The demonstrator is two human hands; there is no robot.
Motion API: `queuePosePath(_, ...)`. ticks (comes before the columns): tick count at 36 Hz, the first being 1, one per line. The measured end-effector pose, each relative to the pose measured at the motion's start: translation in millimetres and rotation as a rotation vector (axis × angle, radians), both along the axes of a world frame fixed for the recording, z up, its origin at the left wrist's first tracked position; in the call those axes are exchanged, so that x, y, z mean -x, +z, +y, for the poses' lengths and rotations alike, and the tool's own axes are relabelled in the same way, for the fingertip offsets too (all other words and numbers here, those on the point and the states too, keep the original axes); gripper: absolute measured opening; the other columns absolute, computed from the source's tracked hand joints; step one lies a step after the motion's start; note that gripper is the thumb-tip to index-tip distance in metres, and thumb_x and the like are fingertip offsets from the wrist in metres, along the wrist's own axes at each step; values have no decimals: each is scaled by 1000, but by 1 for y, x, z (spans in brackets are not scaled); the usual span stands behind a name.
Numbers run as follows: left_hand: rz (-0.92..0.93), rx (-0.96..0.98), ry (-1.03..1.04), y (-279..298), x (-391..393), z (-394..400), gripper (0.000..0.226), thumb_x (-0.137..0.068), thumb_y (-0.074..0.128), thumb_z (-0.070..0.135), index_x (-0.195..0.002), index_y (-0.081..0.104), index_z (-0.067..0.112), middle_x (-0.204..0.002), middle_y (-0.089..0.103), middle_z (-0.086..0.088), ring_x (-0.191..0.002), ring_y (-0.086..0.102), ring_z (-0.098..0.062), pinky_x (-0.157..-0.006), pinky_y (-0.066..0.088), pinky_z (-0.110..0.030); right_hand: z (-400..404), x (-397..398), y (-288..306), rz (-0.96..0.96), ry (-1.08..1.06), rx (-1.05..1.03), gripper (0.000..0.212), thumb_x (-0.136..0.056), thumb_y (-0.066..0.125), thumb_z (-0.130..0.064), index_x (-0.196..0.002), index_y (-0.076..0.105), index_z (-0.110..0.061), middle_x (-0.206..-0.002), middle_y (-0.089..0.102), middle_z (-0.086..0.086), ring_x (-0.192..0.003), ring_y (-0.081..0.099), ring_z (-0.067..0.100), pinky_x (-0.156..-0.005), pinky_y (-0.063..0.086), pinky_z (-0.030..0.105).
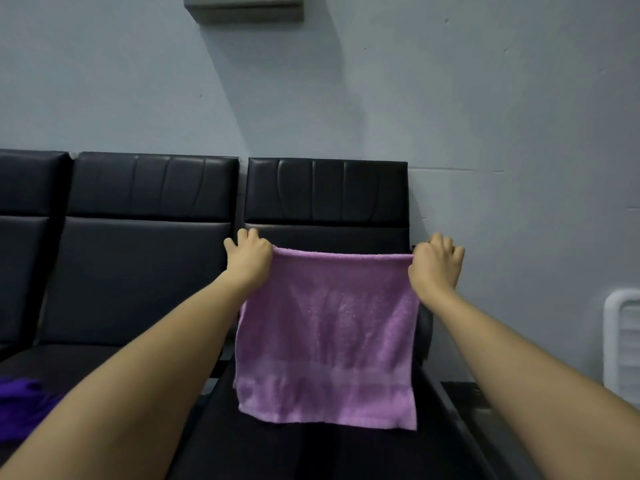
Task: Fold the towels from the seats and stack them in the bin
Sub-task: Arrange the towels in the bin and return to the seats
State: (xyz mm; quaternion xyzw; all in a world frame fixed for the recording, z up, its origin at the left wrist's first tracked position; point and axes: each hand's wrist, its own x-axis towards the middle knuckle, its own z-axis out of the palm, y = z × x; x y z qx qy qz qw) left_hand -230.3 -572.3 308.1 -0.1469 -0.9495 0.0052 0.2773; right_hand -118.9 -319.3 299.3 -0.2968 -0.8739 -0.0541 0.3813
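A pink towel (329, 341) hangs stretched flat in the air over the right black seat (325, 192). My left hand (249, 252) pinches its top left corner and my right hand (434, 263) pinches its top right corner. The top edge is taut between both hands and the bottom edge hangs free just above the seat cushion. A dark purple towel (20, 407) lies crumpled on the middle seat at the lower left, partly cut off by the frame edge. No bin interior is visible.
A row of black padded seats (149, 216) stands against a pale blue wall. A white slatted plastic object (623, 344), perhaps a basket, sits at the right edge. A grey box (242, 6) is mounted high on the wall.
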Motion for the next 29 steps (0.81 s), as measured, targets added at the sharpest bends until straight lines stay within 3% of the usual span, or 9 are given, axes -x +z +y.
queuePosePath(4,89,-35,19,2,1,0,30,-91,41,-2,-119,49,4,-120,51,-14,-114,47,-31,-100,32,-45,-3,-1,13,6,67,-11,21,-89,47,-1,-99,64,-6,-108,62,13,-106,52,30,-88,35,34)
queuePosePath(11,182,20,54,17,-1,-2,24,-88,48,-1,-109,58,6,-112,58,-12,-105,55,-30,-87,39,-34,-7,-5,33,122,128,60,23,-86,45,8,-105,58,3,-115,57,21,-111,48,37,-91,37,38)
queuePosePath(15,198,12,77,25,-2,-5,14,-92,54,9,-105,60,8,-107,62,-11,-100,58,-29,-82,40,-33,-8,-6,35,156,165,115,24,-88,42,9,-107,55,3,-115,55,20,-107,52,37,-80,39,38)
queuePosePath(17,217,19,95,25,-6,-6,8,-88,62,12,-95,61,8,-97,65,-10,-90,63,-28,-73,42,-31,-7,-6,33,162,183,136,25,-90,40,9,-108,54,2,-115,54,19,-104,54,36,-72,36,35)
queuePosePath(20,251,28,118,21,-7,-9,13,-77,73,12,-79,60,10,-75,67,-8,-68,67,-26,-56,39,-28,-7,-4,29,140,193,160,26,-90,38,8,-107,57,1,-116,53,19,-103,56,36,-75,41,37)
queuePosePath(22,274,58,100,14,-3,-10,5,-91,56,12,-95,58,8,-93,67,-9,-85,67,-28,-64,38,-30,-7,-4,27,104,186,168,25,-90,40,7,-105,60,2,-118,52,18,-104,56,36,-80,43,37)
queuePosePath(24,254,121,101,10,2,-11,21,-99,40,12,-111,57,7,-110,61,-10,-101,61,-29,-77,40,-32,-7,-4,25,95,183,165,23,-91,41,7,-102,60,3,-117,52,17,-103,56,35,-77,40,35)
queuePosePath(29,281,136,103,16,-2,-12,28,-91,43,2,-114,60,7,-112,55,-9,-100,59,-27,-77,38,-30,-6,-3,30,209,206,140,22,-89,37,10,-95,56,0,-107,52,17,-84,52,32,-66,33,34)
